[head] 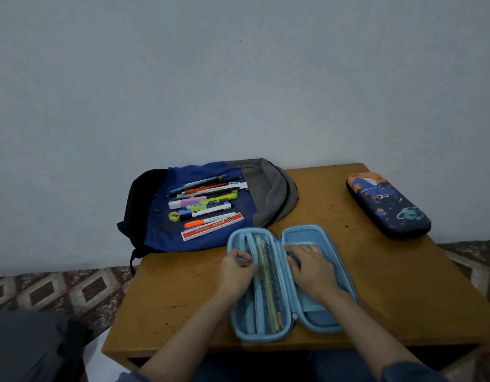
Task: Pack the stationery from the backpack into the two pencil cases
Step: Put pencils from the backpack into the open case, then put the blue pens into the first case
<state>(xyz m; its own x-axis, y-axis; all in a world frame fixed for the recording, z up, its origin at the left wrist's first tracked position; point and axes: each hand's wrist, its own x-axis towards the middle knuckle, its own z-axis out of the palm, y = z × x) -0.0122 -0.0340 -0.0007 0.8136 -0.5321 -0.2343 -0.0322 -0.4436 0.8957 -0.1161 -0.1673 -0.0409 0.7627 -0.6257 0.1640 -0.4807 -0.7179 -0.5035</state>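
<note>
A light blue pencil case (325, 317) lies unzipped and flat at the table's front. Its left half has a mesh pocket holding pale pencils (267, 279). My left hand (235, 270) pinches the edge of that mesh pocket. My right hand (310, 264) rests flat in the right half, fingers straight. A blue and grey backpack (265, 186) lies flat at the back left, with several pens, highlighters, a sharpener (174, 216) and an orange ruler (212, 231) spread on it. A second, dark blue space-print pencil case (387, 205) lies zipped at the back right.
The wooden table (183, 293) stands against a plain wall. A patterned carpet (59, 288) covers the floor left and right. Something dark (31, 346) lies on the floor at the lower left.
</note>
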